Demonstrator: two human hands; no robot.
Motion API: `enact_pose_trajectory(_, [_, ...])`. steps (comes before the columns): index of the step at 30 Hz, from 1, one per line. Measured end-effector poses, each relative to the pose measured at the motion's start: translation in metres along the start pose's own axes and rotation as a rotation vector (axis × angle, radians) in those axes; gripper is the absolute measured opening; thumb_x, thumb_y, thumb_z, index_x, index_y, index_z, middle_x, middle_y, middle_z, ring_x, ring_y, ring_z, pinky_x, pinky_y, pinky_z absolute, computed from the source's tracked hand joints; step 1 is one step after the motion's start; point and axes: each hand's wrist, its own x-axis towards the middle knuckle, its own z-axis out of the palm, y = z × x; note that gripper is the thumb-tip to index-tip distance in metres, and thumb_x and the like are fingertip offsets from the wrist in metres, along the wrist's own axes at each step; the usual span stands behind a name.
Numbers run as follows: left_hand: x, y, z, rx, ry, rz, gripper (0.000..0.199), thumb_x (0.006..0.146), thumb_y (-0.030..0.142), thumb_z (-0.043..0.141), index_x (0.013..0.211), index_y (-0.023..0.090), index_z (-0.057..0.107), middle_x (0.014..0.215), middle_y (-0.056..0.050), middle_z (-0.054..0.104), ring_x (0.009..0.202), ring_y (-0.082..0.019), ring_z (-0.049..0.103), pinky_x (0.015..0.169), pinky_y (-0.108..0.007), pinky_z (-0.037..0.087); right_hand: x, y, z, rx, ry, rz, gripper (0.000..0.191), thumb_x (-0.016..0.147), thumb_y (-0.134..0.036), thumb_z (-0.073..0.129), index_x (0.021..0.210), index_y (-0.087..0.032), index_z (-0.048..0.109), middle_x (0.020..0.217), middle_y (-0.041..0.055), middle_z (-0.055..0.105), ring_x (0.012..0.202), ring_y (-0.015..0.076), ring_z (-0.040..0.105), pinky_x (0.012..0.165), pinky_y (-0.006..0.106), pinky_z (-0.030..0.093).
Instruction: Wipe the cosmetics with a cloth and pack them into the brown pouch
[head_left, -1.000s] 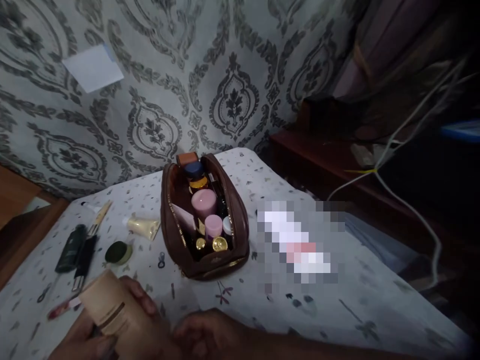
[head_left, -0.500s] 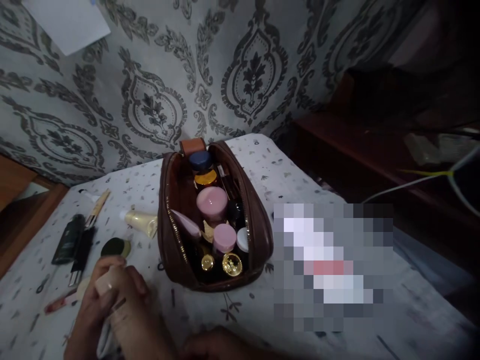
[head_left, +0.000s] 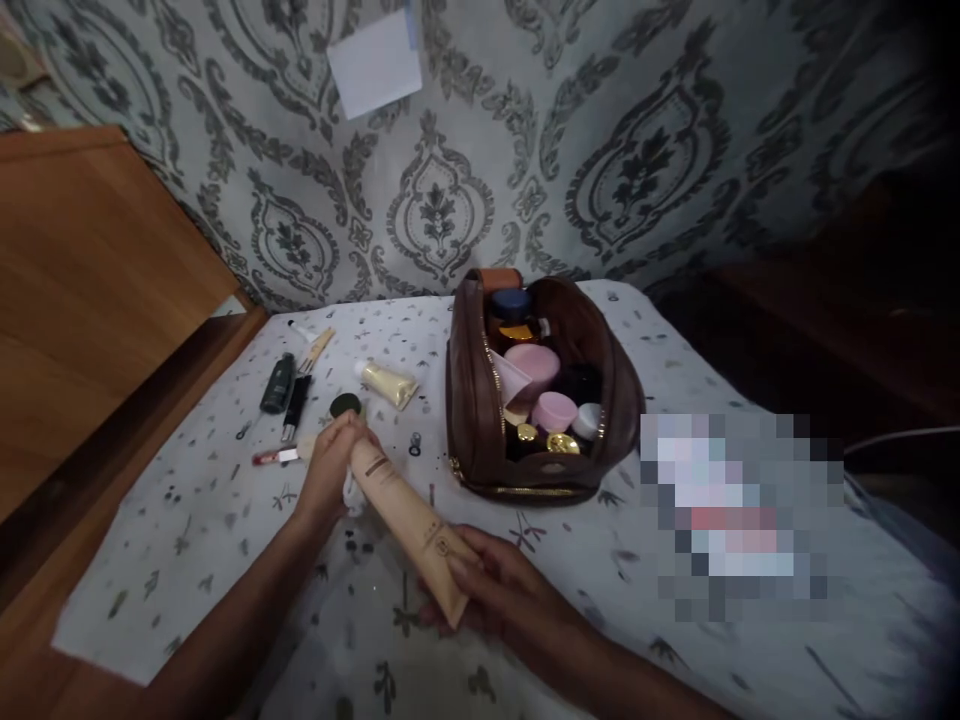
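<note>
A long beige squeeze tube lies slantwise between my hands in the head view. My left hand is closed around its upper end, with a bit of white material showing below the fingers, perhaps a cloth. Lower down, my right hand grips the tube's flat end between thumb and fingers. Just beyond my left hand is a dark green round lid or jar. An unzipped brown toiletry bag stands to the right, holding pink jars, a blue-lidded amber jar and gold-capped items.
On the patterned white cloth lie a yellow tube, a dark green bottle, a black tube and a lip gloss. A blurred-out item is at right. Wooden furniture borders the left; a patterned wall stands behind.
The camera view has shifted, so the bag and loose items appear farther right. My right hand has come up from the bottom edge and now holds the beige tube's flat end.
</note>
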Motion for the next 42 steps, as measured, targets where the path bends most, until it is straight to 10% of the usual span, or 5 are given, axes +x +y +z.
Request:
enact_pose_trajectory(14, [-0.009, 0.000, -0.089, 0.532, -0.221, 0.420, 0.032, 0.089, 0.044, 0.049, 0.070, 0.019, 0.054, 0.067, 0.001, 0.055, 0.067, -0.016, 0.053, 0.064, -0.026, 0.039, 0.018, 0.013, 0.035, -0.320, 0.195, -0.141, 0.058, 0.071, -0.057, 0.078, 0.109, -0.020, 0.058, 0.080, 0.0011, 0.067, 0.064, 0.0138, 0.066, 0.056, 0.024, 0.050])
enact_pose_trajectory(19, [0.049, 0.012, -0.152, 0.969, 0.218, 0.237, 0.026, 0.090, 0.043, 0.046, 0.092, 0.020, 0.059, 0.096, -0.007, 0.068, 0.092, -0.024, 0.063, 0.079, -0.031, 0.045, 0.051, 0.017, 0.060, -0.331, 0.201, -0.173, 0.057, 0.070, -0.059, 0.077, 0.109, -0.022, 0.059, 0.090, 0.0025, 0.067, 0.068, 0.0157, 0.067, 0.060, 0.026, 0.052])
enact_pose_trajectory(29, [0.125, -0.016, -0.183, 0.911, 0.173, -0.044, 0.046, 0.071, 0.045, 0.068, 0.103, 0.012, 0.063, 0.107, -0.020, 0.071, 0.102, -0.036, 0.064, 0.079, -0.037, 0.046, 0.116, 0.015, 0.068, -0.802, 0.384, -0.513, 0.044, 0.082, -0.035, 0.058, 0.123, -0.019, 0.058, 0.112, 0.0075, 0.067, 0.097, 0.0233, 0.063, 0.087, 0.036, 0.050])
enact_pose_trajectory(37, [0.067, -0.010, -0.200, 0.448, 0.053, 0.078, 0.058, 0.081, 0.056, 0.052, 0.118, 0.012, 0.062, 0.090, -0.008, 0.072, 0.073, -0.020, 0.064, 0.062, -0.027, 0.048, 0.105, 0.018, 0.060, -1.196, 0.463, -0.827, 0.035, 0.089, -0.038, 0.052, 0.117, -0.020, 0.066, 0.126, 0.0133, 0.060, 0.124, 0.0305, 0.051, 0.108, 0.050, 0.038])
enact_pose_trajectory(42, [-0.013, 0.006, -0.155, 0.239, -0.313, 0.285, 0.053, 0.077, 0.045, 0.066, 0.123, 0.017, 0.061, 0.097, -0.006, 0.069, 0.080, -0.021, 0.064, 0.064, -0.027, 0.050, 0.091, 0.014, 0.092, -0.846, 0.290, -0.699, 0.039, 0.090, -0.050, 0.056, 0.117, -0.023, 0.065, 0.120, 0.0107, 0.064, 0.112, 0.0261, 0.058, 0.097, 0.043, 0.047])
